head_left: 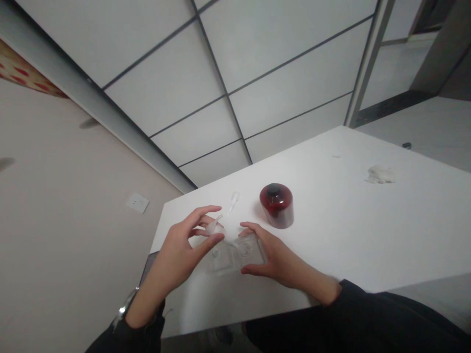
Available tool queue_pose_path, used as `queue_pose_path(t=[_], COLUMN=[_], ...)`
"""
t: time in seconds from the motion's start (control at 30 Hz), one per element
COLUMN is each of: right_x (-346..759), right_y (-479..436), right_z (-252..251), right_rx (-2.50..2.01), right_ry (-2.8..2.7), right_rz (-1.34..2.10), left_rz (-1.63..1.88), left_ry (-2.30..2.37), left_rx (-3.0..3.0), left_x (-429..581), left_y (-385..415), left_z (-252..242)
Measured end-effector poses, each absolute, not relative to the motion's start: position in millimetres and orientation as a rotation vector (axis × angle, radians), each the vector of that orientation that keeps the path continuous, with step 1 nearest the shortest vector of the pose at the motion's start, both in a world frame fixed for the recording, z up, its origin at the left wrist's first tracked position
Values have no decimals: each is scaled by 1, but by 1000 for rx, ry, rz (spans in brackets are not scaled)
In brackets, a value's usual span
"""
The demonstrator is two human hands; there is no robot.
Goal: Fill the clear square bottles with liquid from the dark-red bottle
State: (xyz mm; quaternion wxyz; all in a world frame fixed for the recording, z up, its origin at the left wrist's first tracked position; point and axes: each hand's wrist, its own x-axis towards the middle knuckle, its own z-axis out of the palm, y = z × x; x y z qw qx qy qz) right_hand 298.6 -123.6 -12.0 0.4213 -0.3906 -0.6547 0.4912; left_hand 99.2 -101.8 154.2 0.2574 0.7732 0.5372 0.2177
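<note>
View from above of my two hands over the near left part of a white tabletop (349, 220). My left hand (178, 252) is raised just over the left half of a clear plastic case (237, 255). Its thumb and the fingers behind are clamped on a small whitish piece (213, 227), whose thin stem tilts up and away from me; the index finger arches above, apart from the thumb. My right hand (277, 255) grips the case by its right half, fingers along the far edge and thumb along the near edge, clamped on it from both sides. The case shows two halves side by side, each with a rounded form; I cannot tell what these forms are, nor whether the case touches the tabletop.

Just beyond my left hand, a clear tube (234, 198) lies with its narrow end toward me. To its right, beyond my right hand and apart from it, a dark red bottle (278, 210) stands upright under a black cap (273, 188). Farther right lie a thin pale scrap (336, 156) and a crumpled tissue (380, 175).

Surroundings: at left, a pale wall (73, 196) with a socket (138, 202); behind the tabletop, large white panels (206, 63) divided by dark strips. I wear a shiny band (126, 307) at the left wrist and dark sleeves (368, 314).
</note>
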Motion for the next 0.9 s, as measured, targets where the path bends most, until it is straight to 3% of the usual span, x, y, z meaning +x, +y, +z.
queue_pose_path(t=[0.17, 0.57, 0.9], right_x=[299, 298, 297], right_y=[-124, -123, -124], right_z=[-13, -18, -23], right_rx=[-978, -972, -941], right_ry=[-1645, -1654, -1706], right_rz=[1224, 1224, 1116], left_rz=[696, 798, 777], left_ry=[1399, 1569, 1640], left_rx=[1886, 1800, 1928], left_x=[77, 27, 30], left_y=[-76, 19, 31], left_z=[139, 40, -9])
